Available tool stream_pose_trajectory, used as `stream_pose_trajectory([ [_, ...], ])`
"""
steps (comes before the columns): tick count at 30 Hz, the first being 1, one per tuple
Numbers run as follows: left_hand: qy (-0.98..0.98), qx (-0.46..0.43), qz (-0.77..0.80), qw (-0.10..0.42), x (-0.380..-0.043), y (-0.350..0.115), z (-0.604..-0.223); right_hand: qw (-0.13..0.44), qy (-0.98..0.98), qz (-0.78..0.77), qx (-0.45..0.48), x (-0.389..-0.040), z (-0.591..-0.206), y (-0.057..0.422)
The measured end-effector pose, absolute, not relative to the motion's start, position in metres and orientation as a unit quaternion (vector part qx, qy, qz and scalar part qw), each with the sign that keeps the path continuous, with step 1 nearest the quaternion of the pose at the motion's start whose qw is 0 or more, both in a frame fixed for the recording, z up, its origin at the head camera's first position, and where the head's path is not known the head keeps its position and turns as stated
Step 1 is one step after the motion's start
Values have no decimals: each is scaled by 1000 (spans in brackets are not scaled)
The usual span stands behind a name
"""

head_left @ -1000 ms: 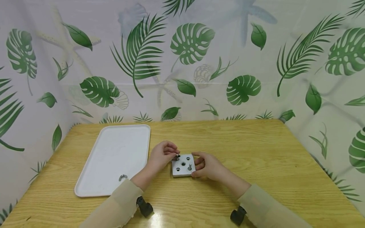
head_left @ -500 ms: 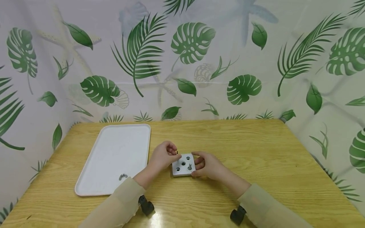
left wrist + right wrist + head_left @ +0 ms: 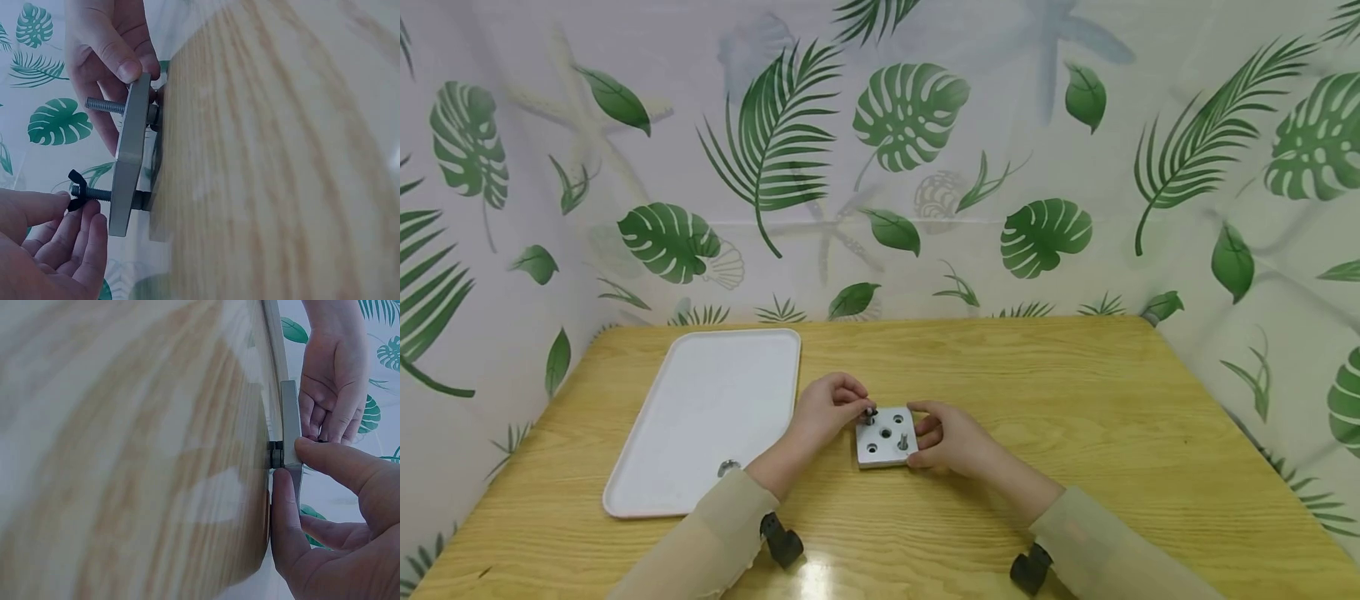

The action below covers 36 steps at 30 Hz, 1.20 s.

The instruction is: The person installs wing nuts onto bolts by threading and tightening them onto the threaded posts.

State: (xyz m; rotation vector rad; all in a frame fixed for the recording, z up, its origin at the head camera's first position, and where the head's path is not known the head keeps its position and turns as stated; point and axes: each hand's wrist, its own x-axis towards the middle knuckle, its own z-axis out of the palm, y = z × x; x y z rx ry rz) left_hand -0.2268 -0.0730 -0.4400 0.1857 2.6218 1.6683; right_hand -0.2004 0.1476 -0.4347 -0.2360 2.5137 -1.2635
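A square metal plate (image 3: 887, 451) with several holes lies on the table, raised on bolt heads beneath it. Two threaded bolts stick up from it at opposite corners. On the far-left bolt (image 3: 100, 194) sits a black wing nut (image 3: 80, 190) near its tip. My left hand (image 3: 826, 412) pinches this wing nut between thumb and fingers. With thumb and fingertips at the plate's right edge, my right hand (image 3: 953, 440) grips it. The near-right bolt (image 3: 903, 442) carries no nut above the plate.
A white tray (image 3: 715, 400) lies to the left on the wooden table (image 3: 1037, 375). Inside its near edge is a small curved silver piece (image 3: 728, 467), close by the left sleeve. A leaf-patterned cloth (image 3: 955, 267) hangs behind and at the sides.
The left fingers shift at the wing nut: the thumb moves forward over it half a second ago, then back. The right hand keeps its grip on the plate.
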Motion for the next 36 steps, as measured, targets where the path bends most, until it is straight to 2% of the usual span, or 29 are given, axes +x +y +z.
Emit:
stream_pose_trajectory([
  [11, 893, 50, 448, 20, -223, -66, -432, 156, 875, -449, -90, -201, -434, 150],
  [20, 879, 54, 472, 34, -218, -66, -435, 158, 874, -450, -94, -200, -437, 148],
  [36, 867, 84, 491, 4, -221, -74, -435, 155, 884, -434, -82, -200, -438, 146],
])
